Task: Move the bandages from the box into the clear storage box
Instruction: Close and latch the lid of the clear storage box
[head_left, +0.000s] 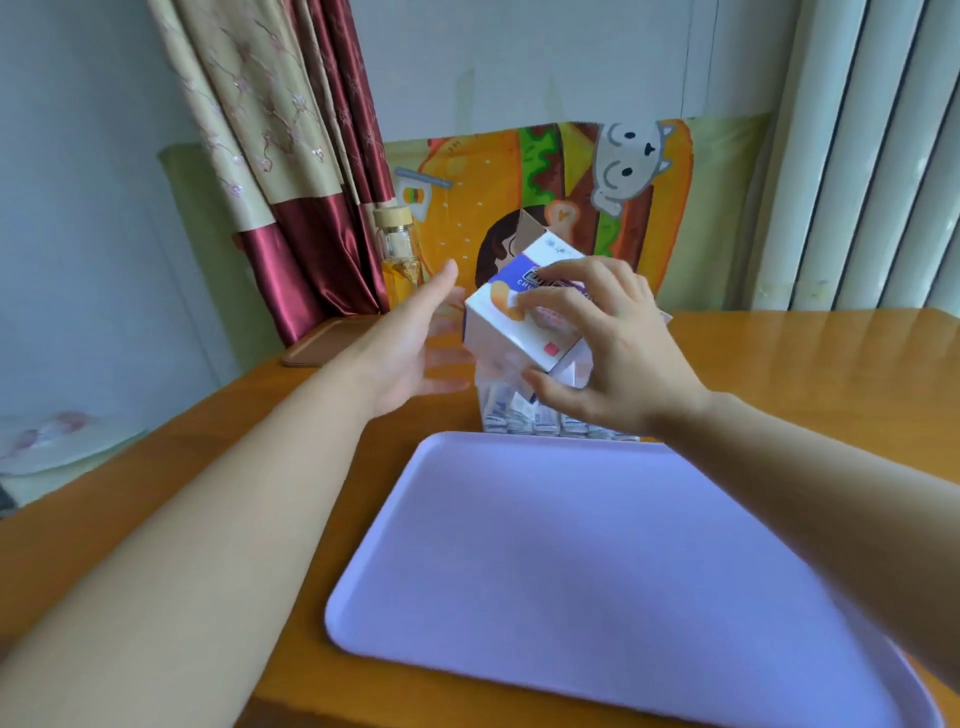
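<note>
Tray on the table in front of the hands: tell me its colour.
The tray is plain pale lilac-purple, with no pattern. The head view shows it clearly.

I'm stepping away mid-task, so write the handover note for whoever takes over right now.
Right hand: gripping the white and purple cardboard bandage box, tilted over the clear plastic storage box.
Left hand: open, empty, just left of the cardboard box.
The storage box stands on the wooden table behind the lilac tray; wrapped bandages already stand in a row inside it.
Done: many bandages appear transferred.
Left: whether the cardboard box is empty cannot be seen; check, tip out any remainder, set it down.
</note>
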